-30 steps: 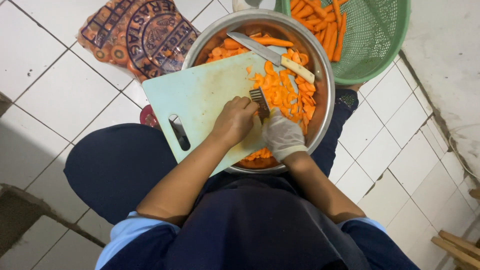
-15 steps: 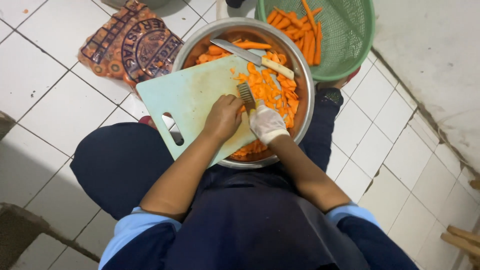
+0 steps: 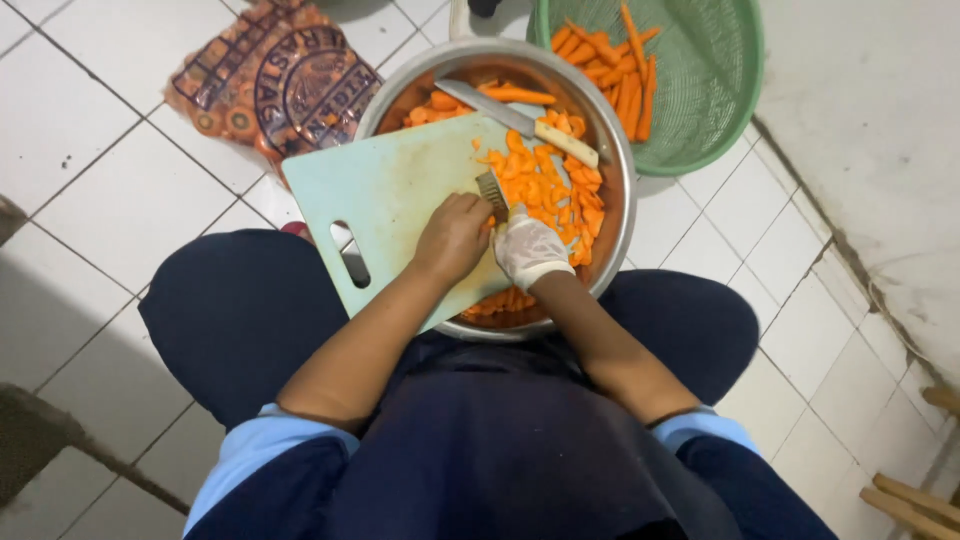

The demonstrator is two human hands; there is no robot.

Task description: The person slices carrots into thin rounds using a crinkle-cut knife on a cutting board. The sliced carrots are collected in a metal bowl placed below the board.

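A pale green cutting board rests tilted on a metal bowl between my knees. Carrot slices are heaped on the board's right side and in the bowl. My bare left hand is closed around a wavy-bladed cutter that stands on the board. My right hand, in a white glove, is curled right beside it over a carrot piece; only a sliver of orange shows between the hands.
A knife with a pale handle lies across the bowl's far side. A green basket with carrot sticks stands at the back right, and a printed bag of carrots lies on the white tiled floor at the back left.
Both hands stay together at the cutter on the board. The view has shifted a little, so the bowl and the basket sit differently in frame.
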